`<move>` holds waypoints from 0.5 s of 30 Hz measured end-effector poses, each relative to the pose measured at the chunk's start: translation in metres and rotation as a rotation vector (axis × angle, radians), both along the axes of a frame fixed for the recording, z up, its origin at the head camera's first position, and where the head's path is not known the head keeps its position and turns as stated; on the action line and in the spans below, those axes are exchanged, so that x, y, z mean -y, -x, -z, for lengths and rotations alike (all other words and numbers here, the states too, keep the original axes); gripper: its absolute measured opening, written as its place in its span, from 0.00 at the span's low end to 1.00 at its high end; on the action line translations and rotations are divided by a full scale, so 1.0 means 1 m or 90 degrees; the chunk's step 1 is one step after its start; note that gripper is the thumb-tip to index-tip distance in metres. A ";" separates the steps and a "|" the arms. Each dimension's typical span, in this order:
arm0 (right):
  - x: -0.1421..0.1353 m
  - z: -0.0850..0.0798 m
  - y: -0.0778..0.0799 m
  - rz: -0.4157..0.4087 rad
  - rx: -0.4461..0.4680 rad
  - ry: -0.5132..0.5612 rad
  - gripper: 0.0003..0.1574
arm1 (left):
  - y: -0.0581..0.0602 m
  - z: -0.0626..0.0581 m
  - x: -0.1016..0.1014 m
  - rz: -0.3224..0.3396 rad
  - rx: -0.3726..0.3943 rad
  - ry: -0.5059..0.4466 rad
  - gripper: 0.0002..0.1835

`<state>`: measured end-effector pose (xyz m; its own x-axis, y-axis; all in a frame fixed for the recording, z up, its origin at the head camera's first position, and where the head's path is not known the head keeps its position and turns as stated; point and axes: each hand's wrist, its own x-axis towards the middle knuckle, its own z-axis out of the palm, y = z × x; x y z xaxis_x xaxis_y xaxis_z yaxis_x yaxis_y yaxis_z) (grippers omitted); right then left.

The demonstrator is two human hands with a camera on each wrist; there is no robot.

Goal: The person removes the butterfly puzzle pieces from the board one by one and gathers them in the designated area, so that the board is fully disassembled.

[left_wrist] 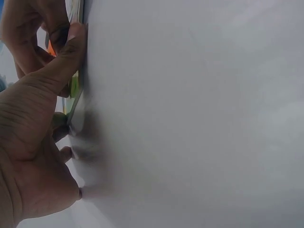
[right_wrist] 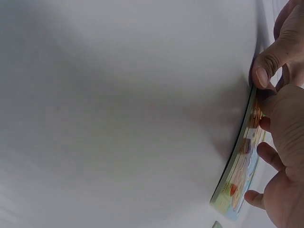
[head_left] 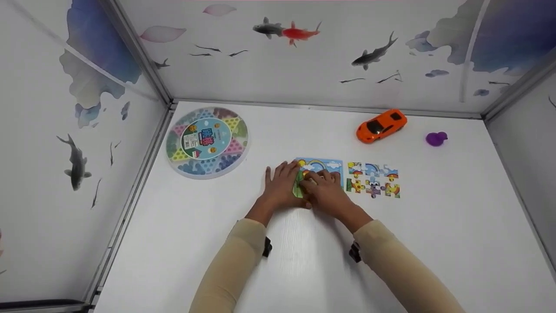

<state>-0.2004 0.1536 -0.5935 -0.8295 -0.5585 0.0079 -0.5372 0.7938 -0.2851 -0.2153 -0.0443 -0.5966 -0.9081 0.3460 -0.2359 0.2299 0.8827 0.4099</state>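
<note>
A thin picture puzzle board with a sun, a rainbow and clouds lies under both hands, partly covered by them. My left hand holds its left end: the thumb lies along the near edge and the other fingers spread at the left side. In the left wrist view, the thumb overlaps the board's edge. My right hand is over the board, its bent fingertips close together at the green left part, beside the left thumb. Whether they pinch a piece I cannot tell. Several loose jigsaw pieces lie in two rows just right of the board.
A round, colourful board-game box lies at the back left of the white table. Toward the back right stand an orange toy car and a purple toy duck. Panels printed with fish border the table at the back and sides.
</note>
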 end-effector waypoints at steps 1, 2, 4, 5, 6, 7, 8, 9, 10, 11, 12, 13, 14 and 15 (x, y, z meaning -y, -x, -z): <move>0.002 -0.001 0.000 0.003 0.005 -0.006 0.25 | 0.000 0.000 0.000 -0.001 0.001 -0.001 0.70; 0.003 -0.003 0.001 0.006 0.009 -0.012 0.27 | 0.000 0.000 0.000 -0.002 0.001 -0.002 0.70; 0.006 -0.006 0.001 0.012 0.023 -0.019 0.30 | 0.000 0.000 0.000 -0.002 0.001 -0.005 0.70; 0.007 -0.007 0.001 0.015 0.027 -0.023 0.31 | 0.000 0.000 0.000 -0.002 0.002 -0.006 0.70; 0.008 -0.008 0.002 0.018 0.034 -0.026 0.32 | 0.000 0.000 0.000 -0.002 0.002 -0.007 0.70; 0.009 -0.008 0.002 0.020 0.037 -0.030 0.33 | 0.000 -0.001 0.000 -0.001 0.002 -0.007 0.69; 0.010 -0.009 0.002 0.022 0.038 -0.034 0.33 | 0.000 -0.001 0.000 -0.001 0.001 -0.007 0.69; 0.011 -0.010 0.003 0.023 0.038 -0.038 0.32 | 0.000 -0.001 0.000 0.000 0.000 -0.006 0.69; 0.013 -0.010 0.003 0.024 0.036 -0.040 0.32 | 0.000 -0.001 0.000 0.000 -0.002 -0.005 0.69; 0.014 -0.011 0.003 0.025 0.035 -0.041 0.30 | -0.001 -0.002 0.000 0.001 -0.004 -0.005 0.68; 0.015 -0.011 0.003 0.026 0.035 -0.041 0.30 | -0.001 -0.001 0.000 0.002 -0.006 -0.004 0.68; 0.015 -0.011 0.003 0.027 0.034 -0.041 0.29 | -0.001 -0.001 0.000 0.003 -0.009 -0.003 0.68; 0.016 -0.010 0.004 0.027 0.034 -0.040 0.28 | -0.001 -0.001 0.000 0.003 -0.011 -0.004 0.67; 0.017 -0.010 0.004 0.027 0.035 -0.041 0.29 | -0.001 -0.001 0.000 0.004 -0.013 -0.003 0.66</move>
